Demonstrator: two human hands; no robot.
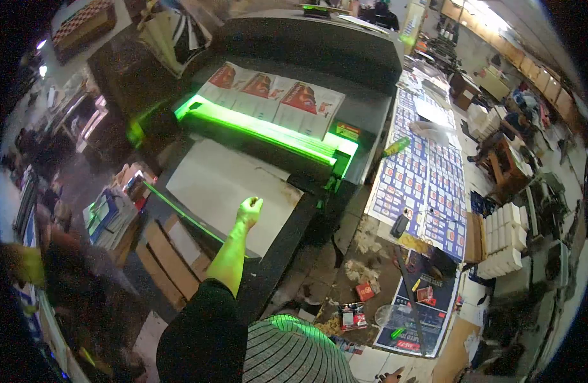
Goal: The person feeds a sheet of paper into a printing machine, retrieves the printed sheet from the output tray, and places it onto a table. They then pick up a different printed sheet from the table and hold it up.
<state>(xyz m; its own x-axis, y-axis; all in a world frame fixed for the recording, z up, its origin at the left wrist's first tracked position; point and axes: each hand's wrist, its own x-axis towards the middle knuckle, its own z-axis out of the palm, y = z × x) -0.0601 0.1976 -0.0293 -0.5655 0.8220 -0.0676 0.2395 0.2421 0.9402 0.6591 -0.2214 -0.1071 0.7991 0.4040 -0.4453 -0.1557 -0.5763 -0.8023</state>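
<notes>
My left hand (249, 210), lit green, is over a pale sheet or board (223, 185) on the dark machine bed. Its fingers are curled together; whether something small is between them is too small to tell. Beyond it, a glowing green bar (262, 131) crosses the machine. Printed sheets with red pictures (300, 102) lie behind the bar. At the bottom edge, what looks like my right hand (391, 376) shows only in part, near the worktable's edge, with its grip unclear.
On the right, a long table carries a blue-and-white printed sheet (421, 172), a green bottle (396, 146), a black object (400, 225) and red packets (365, 292). Cardboard pieces (163, 265) and stacked papers (109, 220) stand left. White stacks (501, 239) are at far right.
</notes>
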